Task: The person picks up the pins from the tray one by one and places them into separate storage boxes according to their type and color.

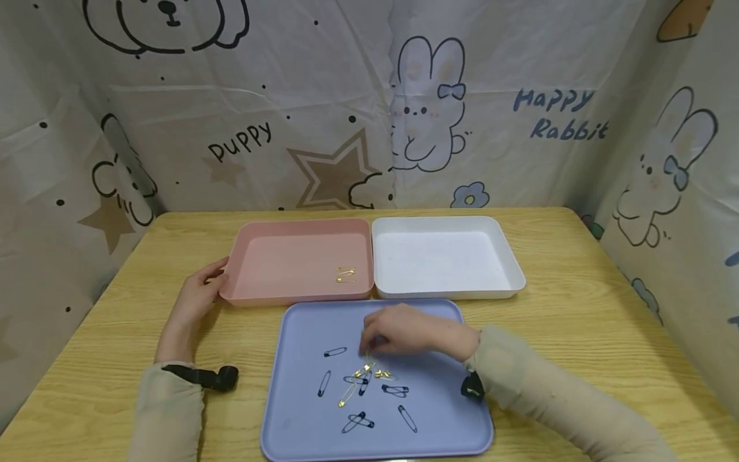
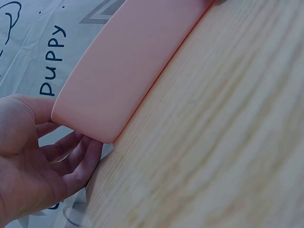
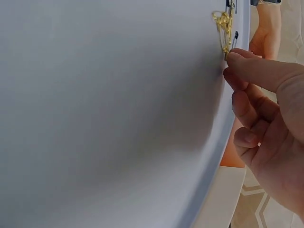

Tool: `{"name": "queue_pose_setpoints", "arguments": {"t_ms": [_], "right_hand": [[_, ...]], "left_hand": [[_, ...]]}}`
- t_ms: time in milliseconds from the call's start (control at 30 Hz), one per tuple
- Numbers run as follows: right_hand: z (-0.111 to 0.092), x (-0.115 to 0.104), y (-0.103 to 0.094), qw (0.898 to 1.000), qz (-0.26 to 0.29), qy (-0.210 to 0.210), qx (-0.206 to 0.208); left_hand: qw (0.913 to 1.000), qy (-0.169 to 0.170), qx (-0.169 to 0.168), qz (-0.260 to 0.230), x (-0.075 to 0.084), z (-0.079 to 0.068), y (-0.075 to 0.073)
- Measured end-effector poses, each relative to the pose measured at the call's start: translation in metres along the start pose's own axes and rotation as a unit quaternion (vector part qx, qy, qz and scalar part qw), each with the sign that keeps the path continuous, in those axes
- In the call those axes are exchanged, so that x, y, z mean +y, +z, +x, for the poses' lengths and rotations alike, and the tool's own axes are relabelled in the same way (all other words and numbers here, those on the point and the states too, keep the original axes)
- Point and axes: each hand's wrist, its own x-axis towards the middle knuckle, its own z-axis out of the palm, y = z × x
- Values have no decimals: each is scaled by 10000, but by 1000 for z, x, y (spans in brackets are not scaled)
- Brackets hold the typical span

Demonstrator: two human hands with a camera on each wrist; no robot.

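Over the blue tray, my right hand pinches the end of a gold safety pin between thumb and forefinger. That pin touches a small tangle of gold safety pins. Around the tangle lie several black safety pins, some crossing each other. My left hand holds the left end of the pink tray, with the thumb near its rim and the curled fingers against its end wall. A few gold safety pins lie inside the pink tray, towards its right side.
A white tray stands against the pink tray's right side, behind the blue tray. All three rest on a wooden table. A printed cloth hangs behind the table and along both sides.
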Motion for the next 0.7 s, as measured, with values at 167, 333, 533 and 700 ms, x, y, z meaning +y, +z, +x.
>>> {"name": "queue_pose_setpoints", "arguments": {"t_ms": [167, 333, 533, 700], "right_hand": [[0, -1, 0, 9999, 81, 1, -131], [2, -3, -2, 9997, -82, -3, -222], [3, -5, -3, 9995, -204, 42, -237], [3, -6, -2, 9996, -196, 73, -214]], "left_hand": [[10000, 1, 2, -56, 1, 0, 0], [10000, -7, 12, -99, 2, -1, 0], [9999, 45, 24, -89, 2, -1, 0], [9999, 84, 18, -60, 1, -1, 0]]}}
